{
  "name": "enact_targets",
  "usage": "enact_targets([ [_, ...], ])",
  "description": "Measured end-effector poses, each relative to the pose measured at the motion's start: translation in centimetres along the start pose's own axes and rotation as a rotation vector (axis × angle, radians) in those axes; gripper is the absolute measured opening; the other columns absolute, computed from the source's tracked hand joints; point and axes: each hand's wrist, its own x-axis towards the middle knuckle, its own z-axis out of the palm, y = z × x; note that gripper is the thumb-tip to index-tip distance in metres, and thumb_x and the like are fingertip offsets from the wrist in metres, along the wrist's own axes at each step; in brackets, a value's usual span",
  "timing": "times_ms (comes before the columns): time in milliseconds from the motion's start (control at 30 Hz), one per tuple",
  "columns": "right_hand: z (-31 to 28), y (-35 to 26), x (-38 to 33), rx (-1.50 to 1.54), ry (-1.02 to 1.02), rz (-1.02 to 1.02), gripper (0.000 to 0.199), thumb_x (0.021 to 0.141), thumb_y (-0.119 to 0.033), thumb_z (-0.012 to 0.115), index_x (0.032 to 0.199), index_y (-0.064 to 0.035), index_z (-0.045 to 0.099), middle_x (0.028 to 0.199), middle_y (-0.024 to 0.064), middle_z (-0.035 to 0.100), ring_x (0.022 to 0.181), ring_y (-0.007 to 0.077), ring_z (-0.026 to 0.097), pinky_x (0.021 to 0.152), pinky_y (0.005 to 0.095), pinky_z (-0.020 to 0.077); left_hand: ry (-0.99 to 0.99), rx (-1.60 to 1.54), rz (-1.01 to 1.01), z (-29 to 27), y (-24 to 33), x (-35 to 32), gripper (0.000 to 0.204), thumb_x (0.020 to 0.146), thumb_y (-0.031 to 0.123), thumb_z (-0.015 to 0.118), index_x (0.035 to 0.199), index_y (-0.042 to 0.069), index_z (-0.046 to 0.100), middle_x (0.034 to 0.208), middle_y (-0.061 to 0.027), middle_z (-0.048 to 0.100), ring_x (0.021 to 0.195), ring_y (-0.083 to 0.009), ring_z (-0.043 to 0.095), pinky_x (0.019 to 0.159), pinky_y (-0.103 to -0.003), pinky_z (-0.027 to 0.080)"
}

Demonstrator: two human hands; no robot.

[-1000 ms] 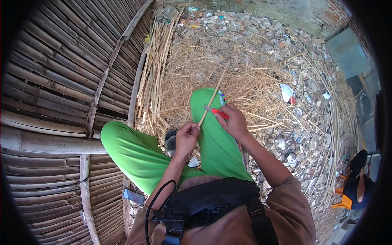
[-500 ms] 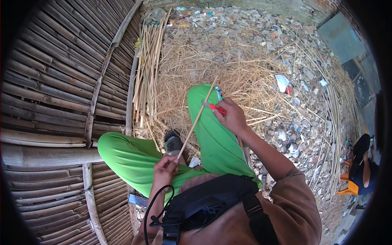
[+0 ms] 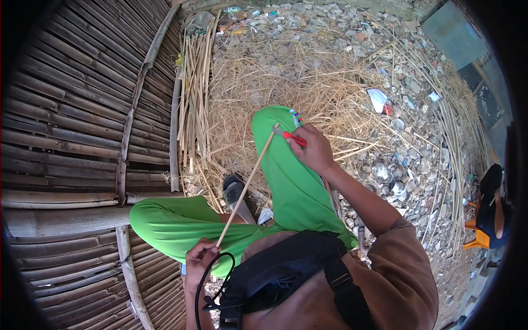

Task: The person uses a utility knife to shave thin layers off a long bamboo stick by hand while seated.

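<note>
A thin pale bamboo stick (image 3: 245, 187) slants across my lap, its far end above my right thigh in green trousers. My left hand (image 3: 201, 257) pinches the near end between thumb and fingers. In my right hand (image 3: 313, 147) is a red-handled knife (image 3: 295, 138), with my fingers wrapped round the handle. Its short metal blade lies against the stick close to the far tip. Most of the handle's lower part is hidden by my fingers. A black bag (image 3: 280, 269) with a cable sits against my torso.
A slatted bamboo wall (image 3: 66, 132) rises on the left. Long split bamboo strips (image 3: 195, 88) lie beside it. Straw-like shavings (image 3: 302, 82) cover the rubble ahead; more long strips (image 3: 440, 137) lie to the right. At far right, a person (image 3: 493, 214) sits on an orange stool (image 3: 477, 236).
My left hand has drawn the stick back toward me and to the left. The blade now sits close to the stick's far tip, my right hand nearly where it was.
</note>
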Motion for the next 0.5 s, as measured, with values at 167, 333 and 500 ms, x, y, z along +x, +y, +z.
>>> enact_targets([
  [167,0.8,0.0,-0.2,-0.016,-0.025,-0.031,0.021,0.092,-0.031,0.070,0.094,-0.0098,0.068,0.088,0.0105,0.059,0.076,0.0323,0.065,0.065,0.0448,0.0523,0.027,-0.065,-0.057,5.1,-0.3,4.7,0.012,0.095,-0.002,0.067,0.106,-0.003,0.070,0.088,-0.0064,0.065,0.066,-0.0097,0.054,0.055,-0.022,0.038],
  [333,0.8,-0.2,-0.1,-0.017,-0.037,-0.047,0.021,0.091,-0.031,0.071,0.092,-0.0095,0.068,0.086,0.0101,0.059,0.075,0.0321,0.065,0.065,0.0446,0.0522,0.005,-0.051,-0.014,11.2,-0.8,13.1,0.009,0.097,0.005,0.067,0.105,0.000,0.070,0.082,-0.0029,0.065,0.065,-0.0081,0.052,0.056,-0.022,0.039],
  [500,1.0,-0.7,0.2,-0.019,-0.040,-0.071,0.022,0.090,-0.030,0.073,0.091,-0.0092,0.069,0.085,0.0096,0.060,0.075,0.0312,0.066,0.065,0.0441,0.0526,-0.090,-0.073,0.108,15.2,0.1,21.3,0.007,0.097,0.003,0.065,0.102,0.001,0.070,0.076,0.0007,0.061,0.063,-0.0065,0.050,0.055,-0.022,0.038],
])
